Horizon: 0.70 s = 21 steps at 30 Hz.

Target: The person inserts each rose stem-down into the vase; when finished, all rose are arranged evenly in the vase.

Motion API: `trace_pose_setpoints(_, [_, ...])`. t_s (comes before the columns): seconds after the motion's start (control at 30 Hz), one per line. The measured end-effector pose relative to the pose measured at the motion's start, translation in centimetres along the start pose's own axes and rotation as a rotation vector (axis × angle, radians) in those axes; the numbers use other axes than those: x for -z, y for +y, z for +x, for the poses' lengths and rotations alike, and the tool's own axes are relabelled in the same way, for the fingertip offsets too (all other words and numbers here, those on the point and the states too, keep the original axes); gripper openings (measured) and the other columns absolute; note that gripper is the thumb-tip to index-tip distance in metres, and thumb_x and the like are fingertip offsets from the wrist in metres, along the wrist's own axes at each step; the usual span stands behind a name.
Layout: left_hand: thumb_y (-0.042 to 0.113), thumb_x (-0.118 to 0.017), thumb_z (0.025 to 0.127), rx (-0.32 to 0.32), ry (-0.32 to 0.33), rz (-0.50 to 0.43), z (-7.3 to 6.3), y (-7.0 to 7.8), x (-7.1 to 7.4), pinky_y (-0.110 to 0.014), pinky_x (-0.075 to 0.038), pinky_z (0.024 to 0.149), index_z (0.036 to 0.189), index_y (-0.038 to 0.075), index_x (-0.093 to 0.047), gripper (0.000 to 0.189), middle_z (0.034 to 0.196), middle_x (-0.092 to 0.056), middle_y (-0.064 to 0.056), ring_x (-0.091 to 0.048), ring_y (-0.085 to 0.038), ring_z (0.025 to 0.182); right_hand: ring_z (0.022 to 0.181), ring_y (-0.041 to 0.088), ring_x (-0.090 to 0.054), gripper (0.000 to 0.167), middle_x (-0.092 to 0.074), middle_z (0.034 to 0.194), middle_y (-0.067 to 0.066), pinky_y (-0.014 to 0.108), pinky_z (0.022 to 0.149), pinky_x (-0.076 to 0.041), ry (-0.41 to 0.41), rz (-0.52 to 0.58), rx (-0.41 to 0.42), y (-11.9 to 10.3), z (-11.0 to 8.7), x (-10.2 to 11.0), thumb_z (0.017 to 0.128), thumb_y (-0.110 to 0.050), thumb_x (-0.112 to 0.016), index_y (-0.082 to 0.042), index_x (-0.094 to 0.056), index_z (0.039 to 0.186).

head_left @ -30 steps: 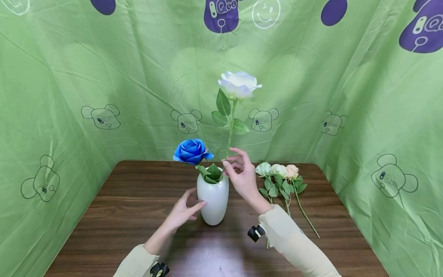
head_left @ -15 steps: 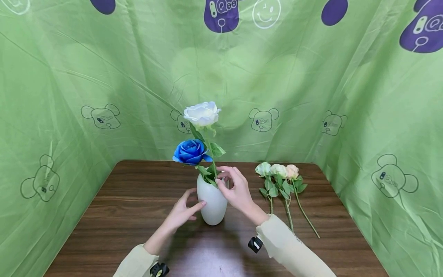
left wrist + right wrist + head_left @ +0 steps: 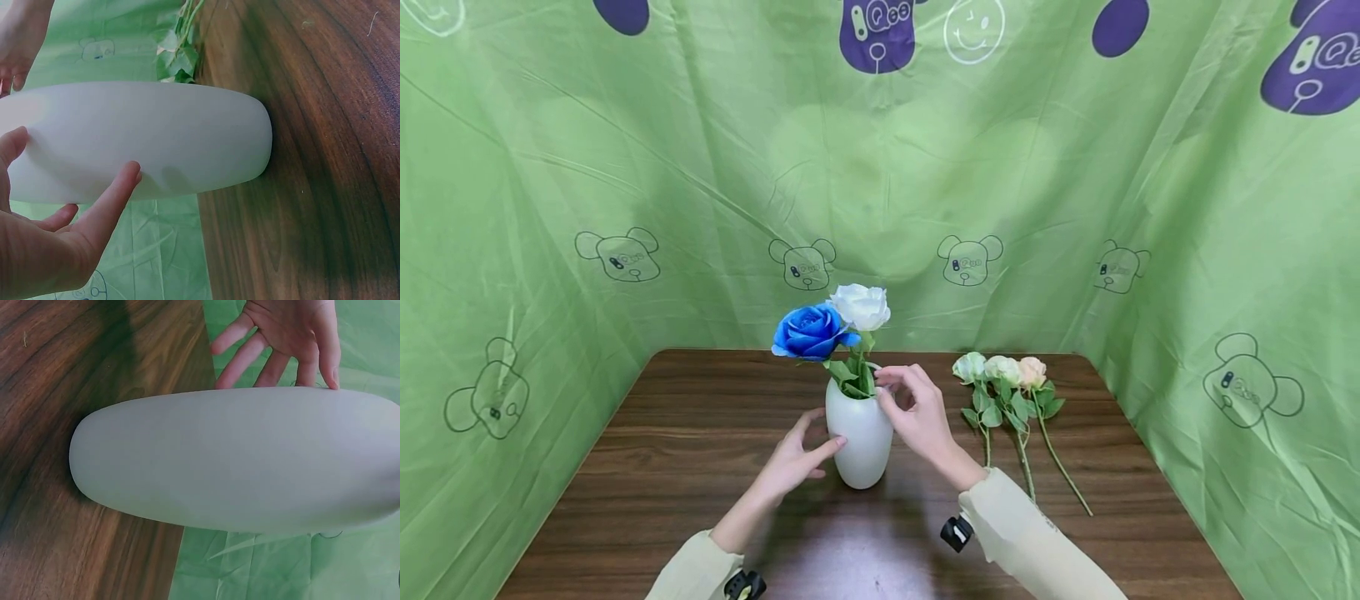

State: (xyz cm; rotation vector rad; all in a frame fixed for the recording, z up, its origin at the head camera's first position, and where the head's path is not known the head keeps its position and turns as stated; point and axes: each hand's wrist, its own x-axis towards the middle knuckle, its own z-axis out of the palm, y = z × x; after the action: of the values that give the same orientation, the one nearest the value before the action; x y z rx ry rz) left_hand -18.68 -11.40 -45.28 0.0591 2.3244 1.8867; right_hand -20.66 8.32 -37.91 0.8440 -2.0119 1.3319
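A white vase [image 3: 860, 442] stands upright on the table. In it are a blue rose [image 3: 811, 332], leaning left over the rim, and a white rose [image 3: 861, 307] just behind it to the right. My left hand [image 3: 797, 458] touches the vase's left side with spread, fairly straight fingers, the thumb [image 3: 119, 194] on its front. At the rim's right side is my right hand [image 3: 917, 414], its fingers loosely bent, with no stem showing between thumb and fingers. The left wrist view shows part of that right hand [image 3: 22, 44] above the vase.
To the right lie a pale green rose [image 3: 970, 367], a cream-white rose [image 3: 1002, 369] and a peach rose [image 3: 1032, 372], stems toward me. The wooden table [image 3: 700, 417] is enclosed by green printed cloth [image 3: 700, 167] at the back and sides.
The white rose has come left and sunk down into the vase, its head now beside the blue rose. My right hand moved with it to the rim and let go. The left hand stays put.
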Motion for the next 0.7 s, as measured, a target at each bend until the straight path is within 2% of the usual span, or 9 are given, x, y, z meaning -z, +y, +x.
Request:
trace_pose_setpoints(0.23, [0.033, -0.067, 0.078, 0.001, -0.002, 0.002, -0.1, 0.1, 0.1, -0.038, -0.052, 0.059, 0.13, 0.011, -0.035, 0.065, 0.129, -0.036, -0.021, -0.055, -0.031, 0.091, 0.069, 0.01, -0.05, 0.014, -0.059, 0.084, -0.002, 0.021, 0.045, -0.04, 0.049, -0.032, -0.095, 3.8, -1.1, 0.8, 0.08, -0.006, -0.064, -0.011, -0.064, 0.093])
trace_pose_setpoints(0.37, [0.027, -0.066, 0.08, -0.004, -0.01, -0.007, -0.7, 1.3, 0.1, -0.04, -0.052, 0.06, 0.13, 0.007, -0.035, 0.063, 0.127, -0.036, -0.024, -0.055, -0.032, 0.091, 0.068, 0.01, -0.05, 0.01, -0.06, 0.084, -0.004, 0.02, 0.046, -0.04, 0.071, -0.047, -0.147, 5.2, -1.8, 2.0, 0.082, -0.011, -0.062, -0.011, -0.064, 0.093])
trace_pose_setpoints(0.53, [0.023, -0.064, 0.082, -0.005, -0.012, 0.01, -1.7, 3.1, 0.0, -0.04, -0.052, 0.062, 0.13, 0.003, -0.034, 0.06, 0.126, -0.036, -0.026, -0.054, -0.034, 0.091, 0.066, 0.012, -0.052, 0.01, -0.062, 0.085, -0.002, 0.021, 0.048, -0.041, 0.113, -0.087, -0.22, 7.3, -3.1, 3.8, 0.082, -0.009, -0.063, -0.011, -0.064, 0.092])
trace_pose_setpoints(0.7, [0.023, -0.064, 0.082, -0.002, -0.008, 0.009, -2.1, 3.7, 0.0, -0.04, -0.052, 0.063, 0.129, 0.003, -0.035, 0.059, 0.124, -0.038, -0.026, -0.054, -0.033, 0.091, 0.069, 0.012, -0.052, 0.011, -0.061, 0.08, -0.002, 0.022, 0.05, -0.042, 0.128, -0.173, -0.308, 9.9, -4.9, 6.1, 0.08, -0.006, -0.064, -0.01, -0.065, 0.091])
